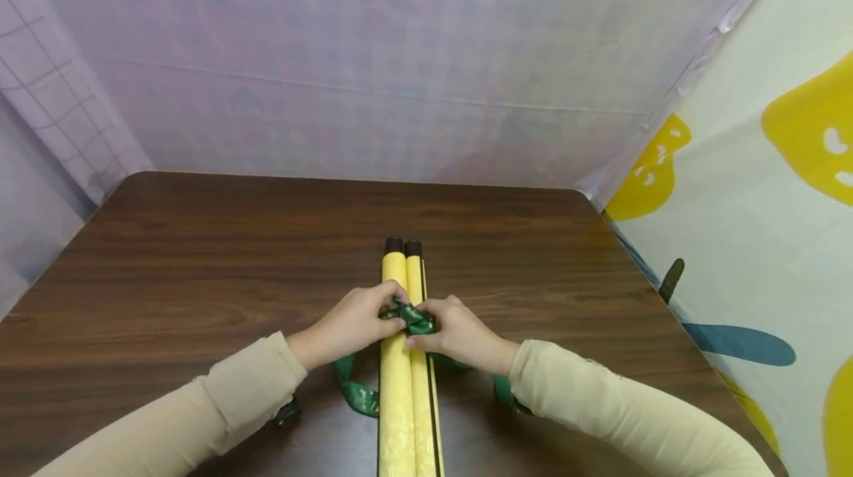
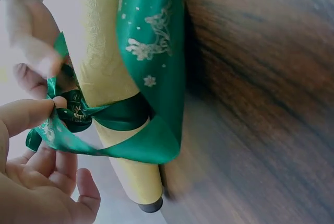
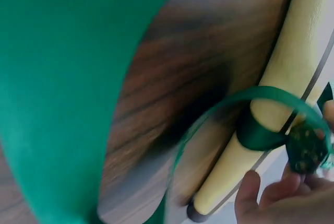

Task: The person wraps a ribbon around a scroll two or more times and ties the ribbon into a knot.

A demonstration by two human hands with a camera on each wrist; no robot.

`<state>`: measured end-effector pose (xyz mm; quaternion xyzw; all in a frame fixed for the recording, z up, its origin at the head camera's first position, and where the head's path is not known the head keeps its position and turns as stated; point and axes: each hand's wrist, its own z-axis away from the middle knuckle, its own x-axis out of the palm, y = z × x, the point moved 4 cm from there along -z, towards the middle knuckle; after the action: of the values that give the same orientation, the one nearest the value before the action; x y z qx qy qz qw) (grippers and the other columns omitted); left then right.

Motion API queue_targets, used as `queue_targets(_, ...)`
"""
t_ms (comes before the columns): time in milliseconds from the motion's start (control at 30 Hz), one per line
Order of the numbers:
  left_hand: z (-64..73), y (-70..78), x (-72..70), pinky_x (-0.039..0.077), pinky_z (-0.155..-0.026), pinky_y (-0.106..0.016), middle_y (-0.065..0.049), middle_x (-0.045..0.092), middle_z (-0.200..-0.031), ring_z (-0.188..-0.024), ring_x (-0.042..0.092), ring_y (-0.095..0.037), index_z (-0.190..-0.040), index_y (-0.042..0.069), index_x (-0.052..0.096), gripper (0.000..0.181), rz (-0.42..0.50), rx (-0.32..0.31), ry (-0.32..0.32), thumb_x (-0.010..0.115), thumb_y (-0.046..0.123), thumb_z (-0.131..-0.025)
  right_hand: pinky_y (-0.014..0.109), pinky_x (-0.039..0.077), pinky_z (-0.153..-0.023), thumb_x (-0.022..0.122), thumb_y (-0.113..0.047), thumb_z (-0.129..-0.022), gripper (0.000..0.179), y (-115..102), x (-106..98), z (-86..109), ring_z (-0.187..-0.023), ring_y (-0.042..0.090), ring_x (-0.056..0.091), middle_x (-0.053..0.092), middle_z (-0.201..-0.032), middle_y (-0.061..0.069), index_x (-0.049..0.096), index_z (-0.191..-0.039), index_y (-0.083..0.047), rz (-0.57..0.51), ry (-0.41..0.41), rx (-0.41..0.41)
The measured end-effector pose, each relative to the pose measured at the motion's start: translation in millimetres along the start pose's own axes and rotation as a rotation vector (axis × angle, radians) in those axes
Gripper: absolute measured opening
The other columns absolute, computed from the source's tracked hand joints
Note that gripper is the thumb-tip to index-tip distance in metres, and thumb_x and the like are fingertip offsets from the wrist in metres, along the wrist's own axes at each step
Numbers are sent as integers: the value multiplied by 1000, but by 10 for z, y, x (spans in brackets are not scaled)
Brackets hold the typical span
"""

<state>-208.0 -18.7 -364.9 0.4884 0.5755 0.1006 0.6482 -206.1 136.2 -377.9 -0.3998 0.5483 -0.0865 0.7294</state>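
Note:
A scroll rolled up from both ends into two yellow rolls (image 1: 396, 410), with dark end caps, lies lengthwise on the table. Round its middle goes a green satin ribbon (image 2: 151, 31) printed with pale reindeer and snowflakes. On top of the rolls the ribbon is looped in a loose knot or bow (image 1: 417, 320). My left hand (image 1: 356, 321) pinches the ribbon between thumb and forefinger from the left side. From the right, my right hand (image 1: 463, 335) pinches the ribbon's other side. How the strands cross is partly hidden by the fingers.
The brown wood-grain table (image 1: 200, 255) has rounded far corners. Behind it hangs a pale checked cloth (image 1: 400, 77), and a curtain with yellow fruit prints (image 1: 746, 240) is on the right. Loose ribbon (image 3: 68, 78) trails close to the right wrist camera.

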Motion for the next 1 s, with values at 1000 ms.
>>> queue_targets(1000,66,30,-67,47,-44,-29,-8,63,-84,-43,52,-12,-103,7,67,26,151,-133,60,44,6,-91,34,42,-65,63,-31,-89,31,-100,-48,132,-84,21,53,59,-102,7,58,-108,-7,-344,-140,364)
